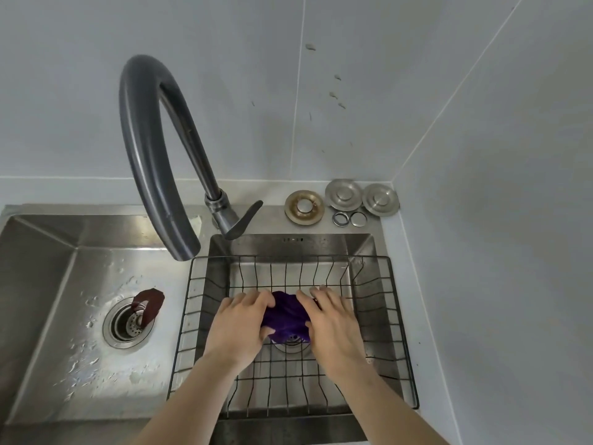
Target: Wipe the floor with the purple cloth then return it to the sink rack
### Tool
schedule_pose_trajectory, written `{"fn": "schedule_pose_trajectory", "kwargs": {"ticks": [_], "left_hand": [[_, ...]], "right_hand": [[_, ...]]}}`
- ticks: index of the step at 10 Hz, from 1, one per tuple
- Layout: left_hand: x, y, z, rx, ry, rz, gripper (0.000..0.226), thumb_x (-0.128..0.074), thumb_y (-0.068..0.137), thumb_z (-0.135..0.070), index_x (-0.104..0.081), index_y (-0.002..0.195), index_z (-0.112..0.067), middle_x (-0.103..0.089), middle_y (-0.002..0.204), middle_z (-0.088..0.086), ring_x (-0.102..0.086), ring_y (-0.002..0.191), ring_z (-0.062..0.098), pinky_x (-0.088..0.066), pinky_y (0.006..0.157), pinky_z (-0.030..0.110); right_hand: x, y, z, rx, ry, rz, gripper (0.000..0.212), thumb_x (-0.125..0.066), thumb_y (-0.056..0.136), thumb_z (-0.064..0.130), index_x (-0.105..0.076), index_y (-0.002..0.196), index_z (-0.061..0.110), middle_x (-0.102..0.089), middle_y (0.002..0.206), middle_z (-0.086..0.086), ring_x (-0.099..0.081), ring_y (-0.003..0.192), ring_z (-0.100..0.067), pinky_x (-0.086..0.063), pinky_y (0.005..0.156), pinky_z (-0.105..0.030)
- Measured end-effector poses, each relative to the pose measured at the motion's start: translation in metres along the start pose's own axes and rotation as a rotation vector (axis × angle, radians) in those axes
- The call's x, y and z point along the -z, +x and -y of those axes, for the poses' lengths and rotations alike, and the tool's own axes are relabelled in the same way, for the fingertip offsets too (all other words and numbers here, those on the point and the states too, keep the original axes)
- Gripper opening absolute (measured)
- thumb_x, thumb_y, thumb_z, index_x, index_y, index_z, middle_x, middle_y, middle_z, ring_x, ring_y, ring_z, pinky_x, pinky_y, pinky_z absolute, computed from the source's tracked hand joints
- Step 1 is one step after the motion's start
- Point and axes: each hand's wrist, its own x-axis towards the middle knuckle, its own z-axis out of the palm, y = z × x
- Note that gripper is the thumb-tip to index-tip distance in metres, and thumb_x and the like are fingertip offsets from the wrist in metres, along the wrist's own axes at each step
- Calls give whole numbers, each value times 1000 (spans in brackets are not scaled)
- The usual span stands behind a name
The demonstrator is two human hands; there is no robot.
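Observation:
The purple cloth (286, 317) is bunched up in the middle of the black wire sink rack (390, 319), which sits in the right basin of a steel sink. My left hand (239, 326) grips the cloth's left side and my right hand (333, 324) grips its right side, fingers curled into the fabric. Most of the cloth is hidden between my two hands. The floor is out of view.
A tall dark grey arched faucet (150, 155) rises behind the rack, its spout over the divider. The wet left basin (48, 284) has a drain with a dark red stopper (149, 305). Metal drain covers (343, 194) lie on the back ledge. Tiled walls close in behind and right.

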Motion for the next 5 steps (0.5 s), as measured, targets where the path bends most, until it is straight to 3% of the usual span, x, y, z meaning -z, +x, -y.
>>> {"fn": "schedule_pose_trajectory", "kwargs": {"ticks": [1,2,3,5], "left_hand": [[-8,-5,-4,-28,34,-31,43,-68,91,-33,-51,131,-30,-59,134,-10,-58,122,17,-39,109,33],[-12,-14,-8,-45,35,-13,52,-67,92,-37,-49,140,-30,-52,150,-8,-51,137,18,-34,118,36],[-8,-25,-8,-50,50,14,65,-58,94,-53,-38,152,-34,-33,166,-7,-32,152,18,-21,127,38],[28,-55,-7,-45,73,-19,77,-44,95,-67,-17,162,-39,-15,173,-10,-14,159,15,-5,131,39]], "right_hand": [[-12,-9,-2,23,-6,-17,71,-77,85,15,-47,149,19,-54,149,-10,-43,145,-31,-42,116,-48],[-24,-18,-4,14,1,67,66,-55,102,31,-24,159,23,-30,166,-7,-20,156,-29,-27,125,-48],[-17,-23,0,-19,9,99,65,-44,104,43,-17,161,26,-20,169,-6,-12,157,-28,-19,127,-48],[22,-44,8,-89,35,54,63,-41,103,51,-23,159,28,-24,168,-7,-18,156,-27,-20,126,-46]]}}
